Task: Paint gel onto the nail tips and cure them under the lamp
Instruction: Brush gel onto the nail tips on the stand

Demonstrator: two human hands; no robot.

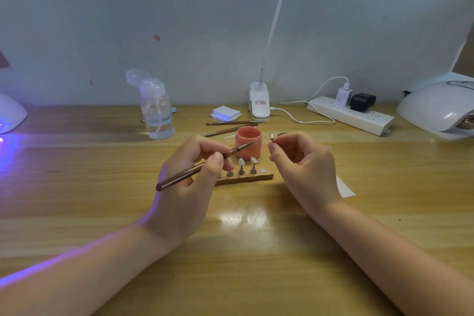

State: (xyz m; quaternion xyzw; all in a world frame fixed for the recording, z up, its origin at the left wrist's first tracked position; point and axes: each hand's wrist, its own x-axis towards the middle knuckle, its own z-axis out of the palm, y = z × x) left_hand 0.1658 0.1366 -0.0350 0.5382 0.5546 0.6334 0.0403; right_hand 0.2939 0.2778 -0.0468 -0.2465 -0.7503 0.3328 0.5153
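A slim brown wooden-handled gel brush [202,167] is gripped by the left hand [191,179], fingers and thumb curled round its shaft, the bristle end pointing up and right toward the open, round coral-pink gel jar [248,146], the blunt end hanging low and left over the desk. A small nail tip on a metal stand [272,137] is pinched between the thumb and forefinger of the right hand [304,167], raised just right of the jar; its detail is too small to be made out. Between and behind the hands a narrow wooden holder strip [252,177] lies on the smooth, glossy yellow wooden desk [238,251], with pale, glossy pointed nail tips [241,161] standing upright on little cone-shaped metal stands along it. A wide stretch of bare desk is seen in front of the hands. At the far left edge a white curing lamp [10,113] is cut off by the frame, violet light spilling over the desk; a second rounded white lamp [436,108] sits at the far right. Along the grey wall are ranged a clear plastic pump bottle [157,113], a white stack of square pads [226,113], two spare brushes [230,127], a white clip lamp base [259,104] and a long white power strip [351,115].
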